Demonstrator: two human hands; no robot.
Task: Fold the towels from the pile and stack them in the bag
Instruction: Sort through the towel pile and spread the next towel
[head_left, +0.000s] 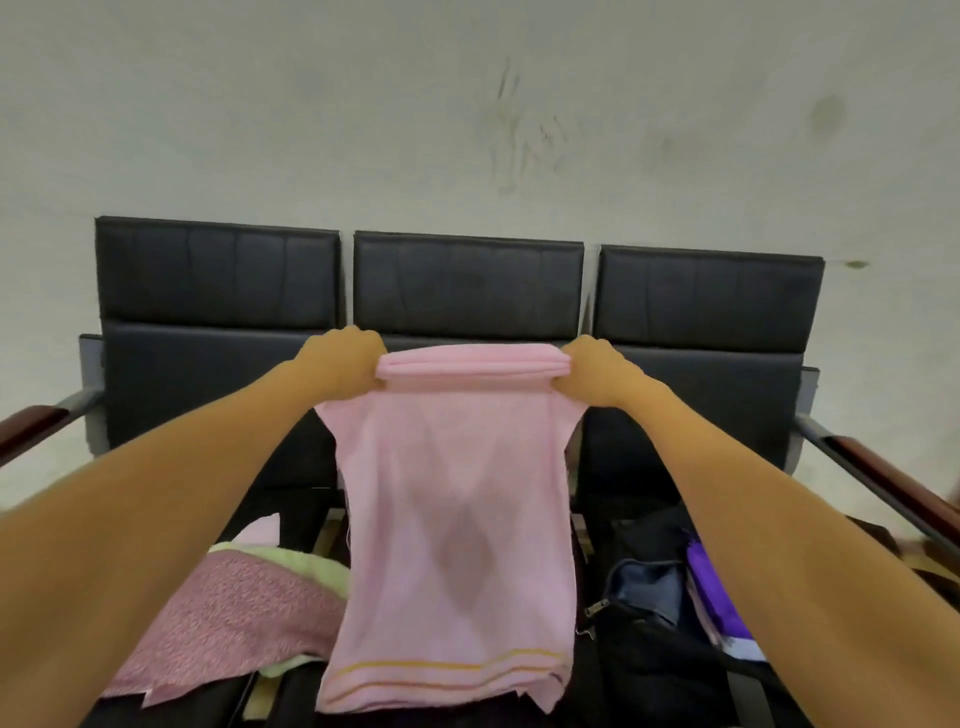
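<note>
A light pink towel (452, 530) with orange stripes near its lower hem hangs in the air in front of the middle seat. Its top edge is doubled over into a thick fold. My left hand (340, 364) grips the fold's left end and my right hand (592, 371) grips its right end, both arms stretched forward. The pile of towels (234, 608) lies on the left seat, a speckled mauve one on top of a pale green one. The black bag (654, 639) sits unzipped on the right seat with purple cloth (714, 592) and other fabric inside.
A row of three black padded seats (467, 286) stands against a grey wall. Wooden armrests (883, 478) stick out at both ends of the row.
</note>
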